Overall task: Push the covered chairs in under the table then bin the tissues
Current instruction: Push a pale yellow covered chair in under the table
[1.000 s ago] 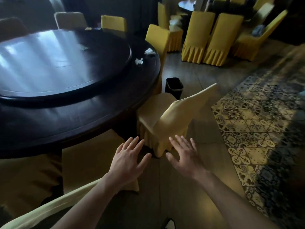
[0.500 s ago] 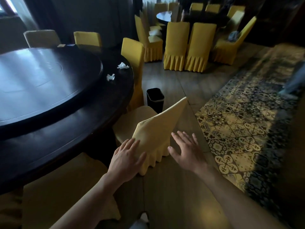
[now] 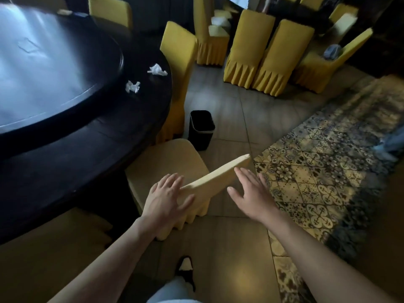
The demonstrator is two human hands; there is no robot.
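A chair in a pale yellow cover point(image 3: 168, 158) stands at the near right side of the round dark table point(image 3: 91, 149), its seat partly under the rim. My left hand point(image 3: 165, 199) lies flat with spread fingers on the near end of its backrest. My right hand point(image 3: 251, 191) is open and touches the backrest's outer face. Two crumpled white tissues point(image 3: 132, 86) point(image 3: 157, 69) lie on the tabletop near the far right rim. A small black bin point(image 3: 201, 129) stands on the floor just beyond the chair.
Another yellow covered chair point(image 3: 178, 62) is tucked against the table past the bin. A second covered seat point(image 3: 54, 248) sits at my near left. More yellow chairs point(image 3: 269, 55) ring a far table. A patterned rug point(image 3: 323, 171) lies to the right.
Both hands have reached the chair's backrest: the left one now lies on it and the right one touches it. My view has come closer and over the chair.
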